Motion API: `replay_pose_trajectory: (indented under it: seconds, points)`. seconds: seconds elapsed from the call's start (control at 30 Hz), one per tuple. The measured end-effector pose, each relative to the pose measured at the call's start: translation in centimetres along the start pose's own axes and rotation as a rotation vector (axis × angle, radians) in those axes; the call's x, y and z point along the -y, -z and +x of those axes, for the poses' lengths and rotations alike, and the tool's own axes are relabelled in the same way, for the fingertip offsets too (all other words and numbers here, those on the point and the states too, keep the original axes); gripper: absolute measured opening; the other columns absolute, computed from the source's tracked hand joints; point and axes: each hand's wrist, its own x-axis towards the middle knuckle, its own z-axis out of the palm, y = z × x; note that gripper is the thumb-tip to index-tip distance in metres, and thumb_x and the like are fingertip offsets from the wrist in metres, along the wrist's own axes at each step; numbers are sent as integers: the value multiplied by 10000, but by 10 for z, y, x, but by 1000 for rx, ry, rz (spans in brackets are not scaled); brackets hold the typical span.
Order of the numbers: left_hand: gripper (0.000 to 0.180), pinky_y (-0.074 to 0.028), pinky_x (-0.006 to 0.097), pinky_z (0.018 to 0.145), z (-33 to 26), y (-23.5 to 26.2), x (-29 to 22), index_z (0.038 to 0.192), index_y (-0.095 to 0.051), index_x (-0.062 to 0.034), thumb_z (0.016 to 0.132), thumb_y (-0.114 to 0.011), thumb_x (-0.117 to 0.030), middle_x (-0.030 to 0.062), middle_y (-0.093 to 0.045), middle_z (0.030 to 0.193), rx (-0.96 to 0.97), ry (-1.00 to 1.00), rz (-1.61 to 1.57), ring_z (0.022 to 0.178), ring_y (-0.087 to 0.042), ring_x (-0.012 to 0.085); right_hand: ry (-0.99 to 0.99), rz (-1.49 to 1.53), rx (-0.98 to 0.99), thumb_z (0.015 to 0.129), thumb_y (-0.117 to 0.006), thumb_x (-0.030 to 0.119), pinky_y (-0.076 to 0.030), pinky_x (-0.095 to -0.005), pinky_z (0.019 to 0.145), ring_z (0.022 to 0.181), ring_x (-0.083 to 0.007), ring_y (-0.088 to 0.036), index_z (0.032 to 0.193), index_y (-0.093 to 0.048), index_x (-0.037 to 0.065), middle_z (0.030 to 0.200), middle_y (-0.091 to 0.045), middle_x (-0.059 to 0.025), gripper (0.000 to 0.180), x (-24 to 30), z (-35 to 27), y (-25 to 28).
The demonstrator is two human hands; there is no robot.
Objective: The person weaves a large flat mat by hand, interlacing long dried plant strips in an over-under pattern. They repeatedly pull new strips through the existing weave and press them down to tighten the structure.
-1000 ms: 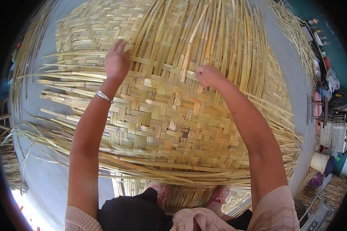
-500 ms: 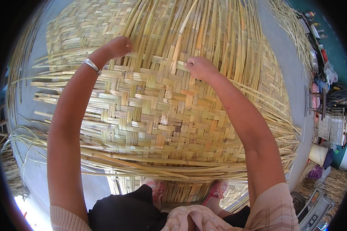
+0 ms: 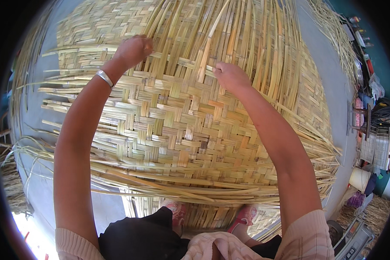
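Nearest me, below both grips, my knees were covered in black cloth, and my two pink shoes showed just past it, tucked under the near edge of the mat. The mat's woven part spread from that edge up to my hands, with loose strips fringing its near side.

My right hand rested on the weave, fingers curled together and pinching the foot of one upright strip that rose away from it. My left hand lay a little farther off, to the left of the right one, closed in a fist on the strips there; I could not tell which strip it gripped. A silver bangle sat on that wrist, just nearer me than the fist.

Beyond both hands the unwoven strips ran on, side by side. Far to the right of my right hand, clutter stood along a teal wall.
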Motion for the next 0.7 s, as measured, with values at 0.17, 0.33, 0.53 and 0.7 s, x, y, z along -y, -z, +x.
replay_pose_trajectory:
  seconds: [0.17,0.33,0.53,0.7]
  points:
    - [156,-466,431,859,-18,-4,-5,960,-626,-99,892,-575,-230,67,-613,995,-78,-24,71,1017,-580,280,29,4,-63,956,-458,335,-485,-463,761,887,-357,-625,1069,-624,99,927,-665,-154,310,-3,1,-7]
    - [149,-450,435,880,-29,-5,-11,935,-621,-94,890,-577,-230,55,-597,1004,-117,-62,173,1031,-562,266,65,-9,-89,954,-459,339,-485,-469,754,865,-370,-623,1039,-624,94,899,-663,-161,308,-6,4,-11]
    - [186,-418,442,920,-23,-7,-7,934,-611,-108,851,-633,-272,47,-601,1018,-119,30,85,1066,-547,263,67,-42,-68,956,-454,347,-488,-466,750,859,-363,-625,996,-612,86,888,-659,-160,307,0,2,-5]
    - [217,-411,447,912,0,-10,-4,840,-600,-115,820,-682,-315,28,-616,960,0,130,94,1062,-551,254,47,-201,29,962,-425,297,-511,-467,774,945,-326,-641,1045,-611,105,975,-676,-121,280,11,-5,2]
